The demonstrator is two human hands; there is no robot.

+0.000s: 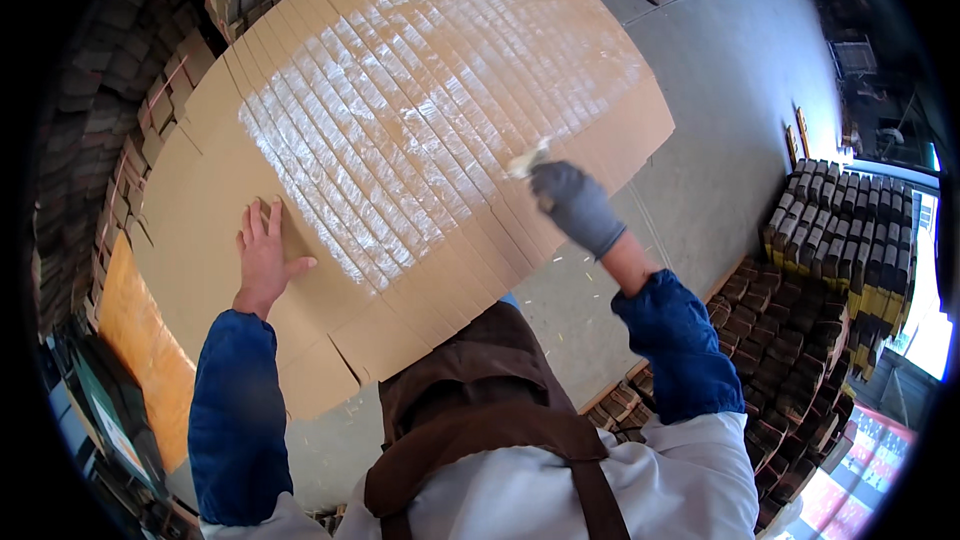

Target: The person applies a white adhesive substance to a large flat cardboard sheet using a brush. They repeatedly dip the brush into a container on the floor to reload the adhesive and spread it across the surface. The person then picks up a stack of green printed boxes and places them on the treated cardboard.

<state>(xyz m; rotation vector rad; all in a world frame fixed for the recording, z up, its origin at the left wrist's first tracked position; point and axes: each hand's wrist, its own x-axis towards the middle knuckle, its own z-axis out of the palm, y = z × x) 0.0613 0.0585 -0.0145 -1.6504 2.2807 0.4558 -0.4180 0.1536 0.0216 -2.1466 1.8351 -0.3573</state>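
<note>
A large sheet of brown cardboard (600,150) with many parallel slits lies before me. A wide patch of it carries a wet-looking white coating (345,155), streaky and thick in places. My left hand (265,258), bare, rests flat on the plain cardboard left of the coating, fingers spread. My right hand (578,206), in a dark grey glove, is closed round a small pale brush-like tool (527,158), blurred by motion. That tool is at the lower right edge of the white patch. Its handle is hidden in the glove.
Stacks of brown pieces (120,180) line the left side, with an orange-brown board (145,330) near my left sleeve. Dark stacked blocks (840,230) and piled brown pieces (765,340) stand at right. The grey floor (700,100) has scattered scraps; a red machine part is at top right.
</note>
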